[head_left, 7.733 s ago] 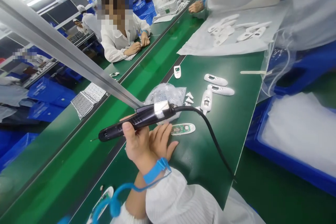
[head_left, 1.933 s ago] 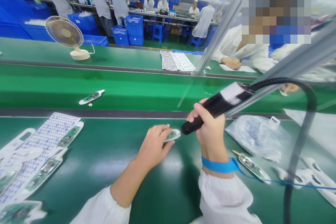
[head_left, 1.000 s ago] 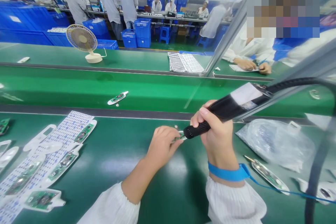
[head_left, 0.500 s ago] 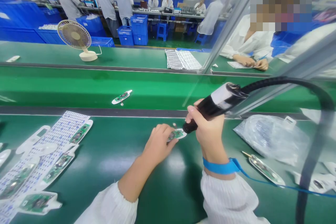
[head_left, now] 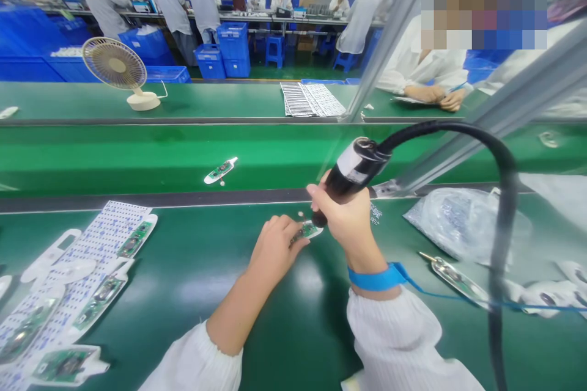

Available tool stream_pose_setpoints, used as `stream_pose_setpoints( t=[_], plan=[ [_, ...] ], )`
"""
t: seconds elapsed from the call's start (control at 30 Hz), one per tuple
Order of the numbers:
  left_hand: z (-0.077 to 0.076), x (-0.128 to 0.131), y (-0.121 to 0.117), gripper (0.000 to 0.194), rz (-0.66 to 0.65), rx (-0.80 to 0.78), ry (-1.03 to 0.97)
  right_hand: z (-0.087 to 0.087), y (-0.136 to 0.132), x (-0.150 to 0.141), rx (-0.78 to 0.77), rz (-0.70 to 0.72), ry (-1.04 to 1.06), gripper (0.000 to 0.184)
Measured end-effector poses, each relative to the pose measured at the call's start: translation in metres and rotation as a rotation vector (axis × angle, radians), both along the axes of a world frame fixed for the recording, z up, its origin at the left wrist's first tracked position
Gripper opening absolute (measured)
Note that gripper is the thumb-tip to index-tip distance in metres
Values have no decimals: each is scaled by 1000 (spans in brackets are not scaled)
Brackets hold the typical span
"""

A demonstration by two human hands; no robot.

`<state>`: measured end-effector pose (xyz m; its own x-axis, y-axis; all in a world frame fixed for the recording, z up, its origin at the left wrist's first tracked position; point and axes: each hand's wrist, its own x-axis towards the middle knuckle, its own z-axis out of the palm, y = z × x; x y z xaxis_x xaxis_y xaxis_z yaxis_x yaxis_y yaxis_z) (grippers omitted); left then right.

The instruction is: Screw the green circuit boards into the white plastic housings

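The circuit board (head_left: 312, 230) (white-shelled) juts rightward from the left hand (head_left: 274, 243).

Green bench (head_left: 177, 269) with sheet (head_left: 120, 215) and bag (head_left: 463, 220)

2 forearms (head_left: 233, 316) slant inward; left hand (head_left: 277, 243) arches palm down, fingers bent; right hand (head_left: 347, 217) curls into a grip.

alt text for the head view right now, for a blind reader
A worker's right hand grips a black corded electric screwdriver, pointed down at a white-shelled circuit board held by the left hand on a green workbench. Similar boards lie at left, some on a blue-dotted sheet; a beige fan stands beyond.
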<state>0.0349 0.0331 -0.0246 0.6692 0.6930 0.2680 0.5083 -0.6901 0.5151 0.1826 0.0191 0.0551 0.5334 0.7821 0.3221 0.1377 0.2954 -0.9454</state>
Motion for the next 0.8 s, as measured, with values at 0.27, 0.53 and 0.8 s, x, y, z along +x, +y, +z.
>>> stream_pose_setpoints(
  t=[0.27, 0.53, 0.8],
  plan=[
    [-3, -1, -1, 18, 11, 44, 8, 7, -3, 4, -61, 59, 3, 23],
    [-7, -4, 3, 16, 0, 97, -3, 8, -3, 7, -82, 106, 72, 25],
    [-2, -8, 16, 19, -25, 106, -12, 12, -8, 32, 307, -119, 387, 29]
  ],
)
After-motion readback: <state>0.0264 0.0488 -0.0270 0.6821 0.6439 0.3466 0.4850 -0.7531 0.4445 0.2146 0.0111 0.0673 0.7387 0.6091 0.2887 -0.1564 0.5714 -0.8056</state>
